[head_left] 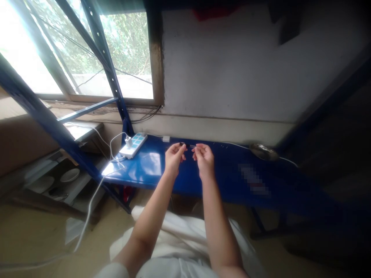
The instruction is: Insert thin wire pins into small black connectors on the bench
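Note:
My left hand [174,159] and my right hand [204,160] are raised close together above a blue tabletop [179,186]. Between the fingertips of my left hand is a small dark piece [184,144]. A thin, shiny rod-like piece [192,146] runs from it to the pinched fingers of my right hand. Whether the two pieces are joined I cannot tell, as the fingers cover their ends. Several tiny light bits [222,146] lie on the tabletop beyond my right hand.
At the back left of the table sits a white power strip [133,146] with a plug in it. A white adapter [166,138] lies nearby. To the right is a shiny metal bowl [264,151] by a white cable. Blue posts [108,63] frame the table, and a cord hangs at left.

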The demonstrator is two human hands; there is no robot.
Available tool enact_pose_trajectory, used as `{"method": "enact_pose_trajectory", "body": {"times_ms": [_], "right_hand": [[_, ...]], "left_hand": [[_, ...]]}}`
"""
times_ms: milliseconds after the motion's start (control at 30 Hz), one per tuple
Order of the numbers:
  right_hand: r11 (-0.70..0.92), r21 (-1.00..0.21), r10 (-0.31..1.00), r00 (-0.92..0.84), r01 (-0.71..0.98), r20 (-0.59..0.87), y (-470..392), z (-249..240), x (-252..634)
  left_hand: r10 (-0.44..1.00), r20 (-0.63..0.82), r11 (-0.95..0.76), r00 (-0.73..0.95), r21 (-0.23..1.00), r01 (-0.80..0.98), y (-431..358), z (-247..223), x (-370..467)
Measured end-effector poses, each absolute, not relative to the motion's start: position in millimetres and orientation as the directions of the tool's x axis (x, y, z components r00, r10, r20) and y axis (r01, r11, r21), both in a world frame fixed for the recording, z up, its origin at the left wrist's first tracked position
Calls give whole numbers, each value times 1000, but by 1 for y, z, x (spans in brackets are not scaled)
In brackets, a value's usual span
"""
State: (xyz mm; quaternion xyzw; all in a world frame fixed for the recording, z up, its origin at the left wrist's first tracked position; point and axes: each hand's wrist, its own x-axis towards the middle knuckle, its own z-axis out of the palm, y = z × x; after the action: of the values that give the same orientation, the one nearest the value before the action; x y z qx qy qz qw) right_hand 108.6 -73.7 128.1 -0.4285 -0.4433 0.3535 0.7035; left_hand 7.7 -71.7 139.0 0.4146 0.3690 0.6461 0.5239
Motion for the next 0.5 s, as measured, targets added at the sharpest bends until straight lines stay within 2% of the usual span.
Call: {"method": "enact_pose_trajectory", "body": {"times_ms": [200, 367, 500], "right_hand": [[377, -925, 877, 340, -47, 340, -70, 120, 111], [437, -875, 842, 248, 209, 479, -71, 116, 117], [489, -745, 768, 183, 453, 614, -72, 117, 123]], "left_hand": [[980, 143, -187, -141, 907, -377, -68, 137, 6], [975, 186, -220, -125, 905, -364, -68, 138, 4], [970, 203, -238, -135, 905, -352, -67, 140, 2]]}}
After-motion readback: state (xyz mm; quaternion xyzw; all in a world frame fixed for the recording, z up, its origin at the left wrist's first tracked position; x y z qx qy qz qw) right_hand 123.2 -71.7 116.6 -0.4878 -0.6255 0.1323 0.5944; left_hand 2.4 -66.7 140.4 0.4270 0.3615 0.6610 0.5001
